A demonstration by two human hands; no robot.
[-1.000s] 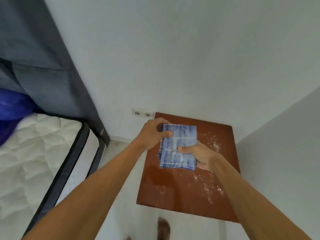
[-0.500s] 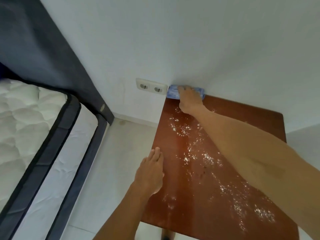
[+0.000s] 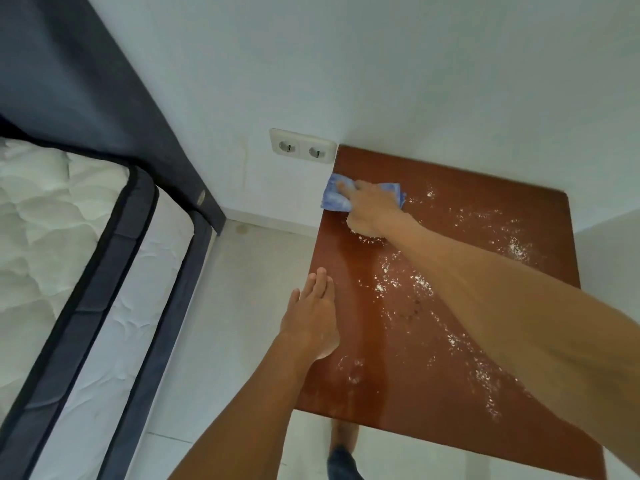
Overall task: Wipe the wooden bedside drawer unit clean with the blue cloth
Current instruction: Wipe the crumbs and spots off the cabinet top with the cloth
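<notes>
The wooden bedside drawer unit shows its reddish-brown top, set against the white wall. White powder is scattered over the middle and right of the top. My right hand presses flat on the folded blue cloth near the top's far-left corner. The cloth's ends stick out on both sides of the hand. My left hand rests flat at the left edge of the top, fingers together and pointing to the wall, holding nothing.
A double wall socket sits just left of the unit's far corner. A bed with a white quilted mattress and dark headboard fills the left. A strip of pale floor lies between bed and unit. My foot shows below the front edge.
My right hand has dragged the cloth from the back edge by the wall toward me along the left side. My left hand has stayed at the left edge.
</notes>
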